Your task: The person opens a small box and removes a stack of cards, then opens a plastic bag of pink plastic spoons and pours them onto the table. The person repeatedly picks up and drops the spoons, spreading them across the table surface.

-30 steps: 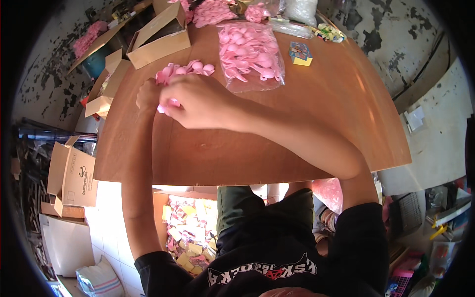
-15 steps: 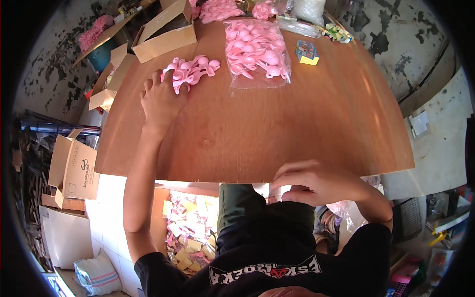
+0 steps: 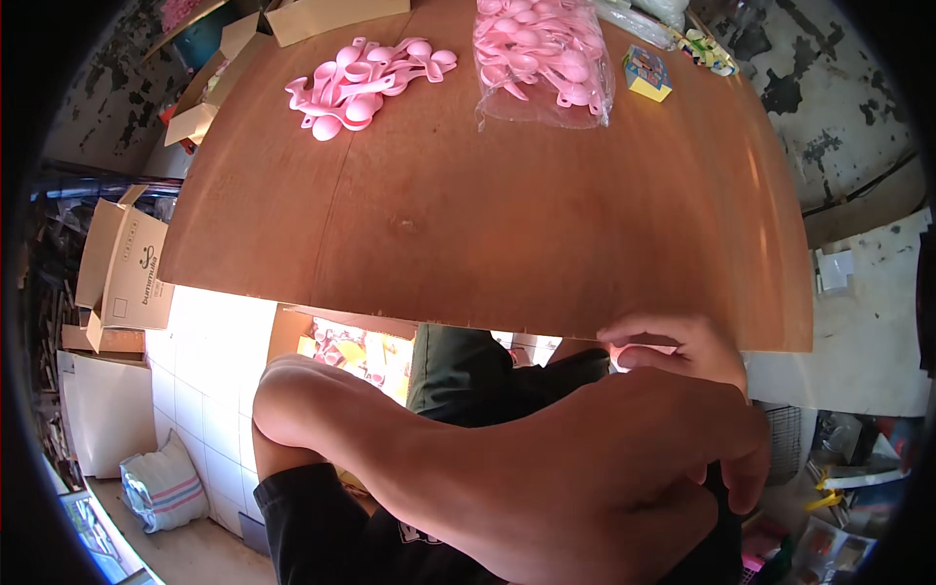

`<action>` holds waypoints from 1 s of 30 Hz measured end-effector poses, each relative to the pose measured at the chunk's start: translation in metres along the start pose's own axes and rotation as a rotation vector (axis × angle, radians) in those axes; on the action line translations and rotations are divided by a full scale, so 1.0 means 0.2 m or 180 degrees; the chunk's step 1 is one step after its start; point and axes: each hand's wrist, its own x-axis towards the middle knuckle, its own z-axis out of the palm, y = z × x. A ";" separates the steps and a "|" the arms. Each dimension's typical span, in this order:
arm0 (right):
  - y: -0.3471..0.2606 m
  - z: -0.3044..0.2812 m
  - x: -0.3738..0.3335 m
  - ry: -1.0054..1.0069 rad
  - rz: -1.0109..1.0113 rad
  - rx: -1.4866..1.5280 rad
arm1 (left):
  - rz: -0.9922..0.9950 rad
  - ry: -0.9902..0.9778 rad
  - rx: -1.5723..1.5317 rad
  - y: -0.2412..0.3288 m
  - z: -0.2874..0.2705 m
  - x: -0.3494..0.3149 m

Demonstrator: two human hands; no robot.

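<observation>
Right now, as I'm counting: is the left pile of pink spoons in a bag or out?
Out: the pink spoons lie bare on the wooden table, no film around them, left of the clear bag.

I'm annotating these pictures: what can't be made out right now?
In the head view:
- Whether the bare left hand holds anything: its back and curled fingers hide the palm.
- The forearm behind the bare right hand: mostly hidden by the left hand.
- The clear plastic bag of pink scoops: top cut off by the picture's upper edge.
</observation>
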 end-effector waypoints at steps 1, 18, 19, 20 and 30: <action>0.00 -0.02 0.04 -0.0030 0.0007 0.0005 | 0.0067 0.0140 -0.0225 0.03 -0.01 0.01; 0.26 -0.44 1.40 0.1890 -0.2054 -0.3879 | -0.0796 -0.0421 0.1279 -0.16 -0.13 0.07; 0.25 -0.44 1.43 0.2018 -0.1740 -0.4151 | -0.0586 -0.0265 0.1256 -0.24 -0.16 0.02; 0.21 -0.41 1.46 0.2021 -0.1770 -0.4146 | -0.0586 -0.0252 0.1280 -0.26 -0.20 -0.01; 0.04 -0.53 1.57 0.1697 -0.0321 -0.4830 | -0.0988 -0.0274 0.2482 -0.22 -0.47 -0.11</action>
